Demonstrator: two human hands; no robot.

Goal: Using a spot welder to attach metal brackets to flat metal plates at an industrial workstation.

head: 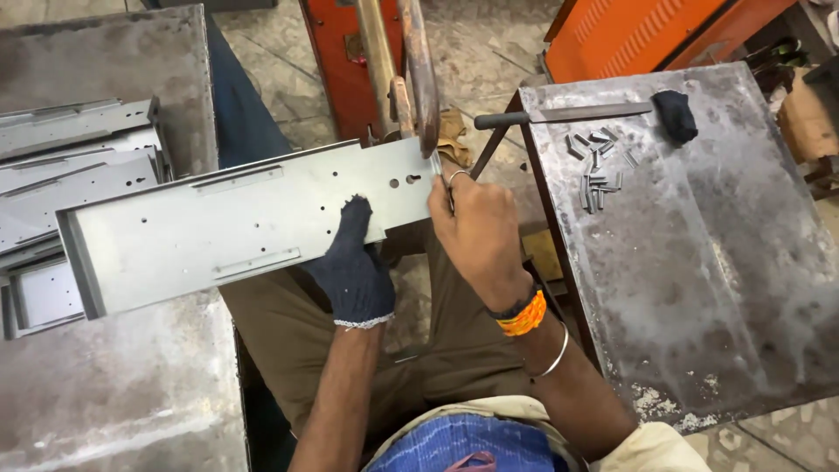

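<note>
A long grey sheet-metal panel (218, 223) with punched holes and folded edges lies across my lap, its right end under the upright arms of a rusty spot-welding machine (421, 74). My left hand (354, 267), in a dark knitted glove, grips the panel's lower edge from below, thumb on top. My bare right hand (476, 232), with orange threads and a bangle at the wrist, pinches something small at the panel's right end beside the machine's tip; the piece itself is hidden by the fingers.
A stack of similar grey panels (70, 166) rests on the steel table at left. On the worn steel table (699, 288) at right lie several small metal clips (599, 166), a flat file (568, 114) and a dark glove (677, 115). Orange machine bodies stand behind.
</note>
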